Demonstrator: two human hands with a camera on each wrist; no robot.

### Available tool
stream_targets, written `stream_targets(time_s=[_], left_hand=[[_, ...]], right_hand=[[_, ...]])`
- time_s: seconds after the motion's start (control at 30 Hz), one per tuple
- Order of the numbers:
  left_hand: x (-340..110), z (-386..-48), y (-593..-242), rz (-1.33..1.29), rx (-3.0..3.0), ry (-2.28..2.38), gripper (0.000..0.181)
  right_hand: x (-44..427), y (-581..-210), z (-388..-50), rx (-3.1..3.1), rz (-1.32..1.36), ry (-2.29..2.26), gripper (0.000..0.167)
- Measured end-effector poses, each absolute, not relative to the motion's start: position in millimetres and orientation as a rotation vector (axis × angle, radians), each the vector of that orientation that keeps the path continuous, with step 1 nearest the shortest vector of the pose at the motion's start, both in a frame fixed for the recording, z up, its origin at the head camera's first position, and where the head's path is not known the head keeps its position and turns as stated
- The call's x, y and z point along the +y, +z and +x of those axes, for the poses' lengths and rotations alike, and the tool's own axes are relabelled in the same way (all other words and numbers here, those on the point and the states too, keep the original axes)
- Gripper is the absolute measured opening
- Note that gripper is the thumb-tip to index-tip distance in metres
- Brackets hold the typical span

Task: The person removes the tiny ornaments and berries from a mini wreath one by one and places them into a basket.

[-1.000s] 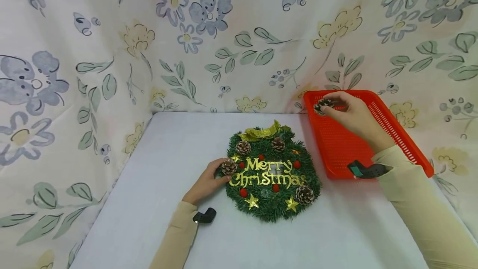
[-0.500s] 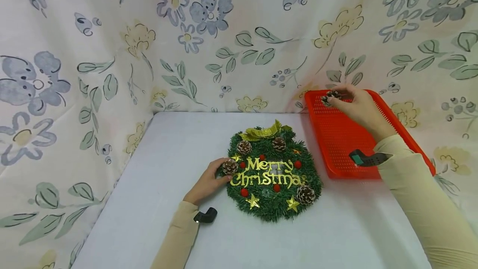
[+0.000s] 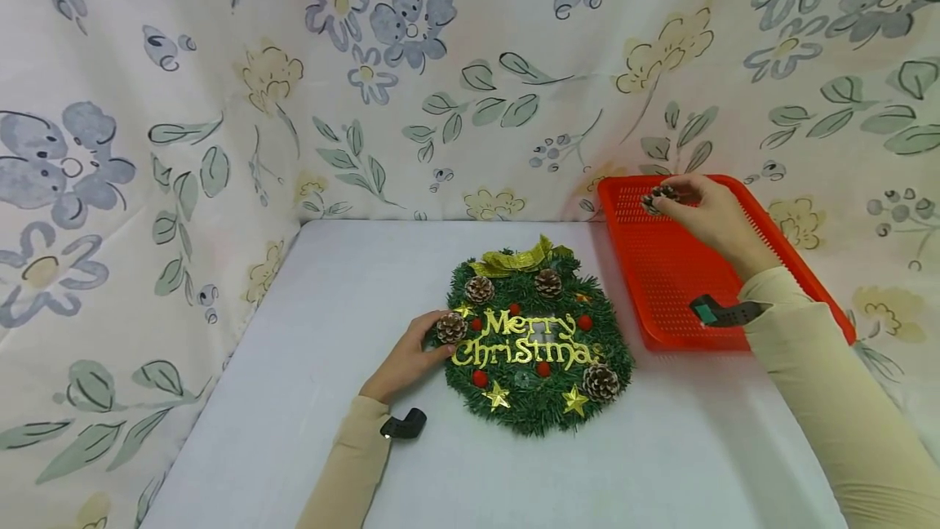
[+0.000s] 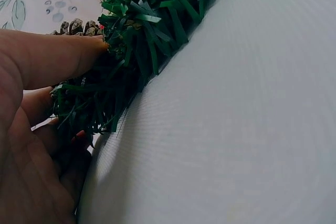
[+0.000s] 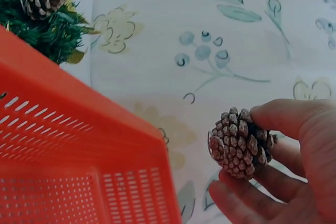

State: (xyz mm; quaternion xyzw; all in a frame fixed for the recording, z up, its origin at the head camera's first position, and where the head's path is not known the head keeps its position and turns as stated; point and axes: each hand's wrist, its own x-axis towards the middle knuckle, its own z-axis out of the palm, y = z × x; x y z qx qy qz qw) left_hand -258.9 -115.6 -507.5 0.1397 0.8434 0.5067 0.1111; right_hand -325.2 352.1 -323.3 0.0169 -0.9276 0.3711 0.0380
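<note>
A green Christmas wreath with gold "Merry Christmas" lettering lies on the white table, decorated with several pine cones, red balls, gold stars and a gold bow. My left hand grips its left edge beside a pine cone; in the left wrist view the thumb presses the green tinsel from one side, fingers on the other. Over the far part of the red basket, my right hand holds a loose brown pine cone between thumb and fingers.
The red perforated basket stands to the right of the wreath, its raised rim close to the right hand. Floral curtain fabric hangs behind and beside the table. Each wrist wears a black camera band.
My right hand has shifted a little to the right over the basket, still holding the pine cone. The left hand and the wreath have stayed in place.
</note>
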Motion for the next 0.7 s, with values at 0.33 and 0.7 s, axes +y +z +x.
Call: stream_targets(time_s=[0.33, 0.7], left_hand=[[-117, -260, -508, 0.424, 2.475, 1.488, 0.061], [-117, -260, -509, 0.424, 2.474, 1.488, 0.061]], right_hand=[[359, -334, -328, -2.911, 0.019, 1.163, 0.065], [365, -343, -332, -2.968, 0.037, 1.138, 0.058]])
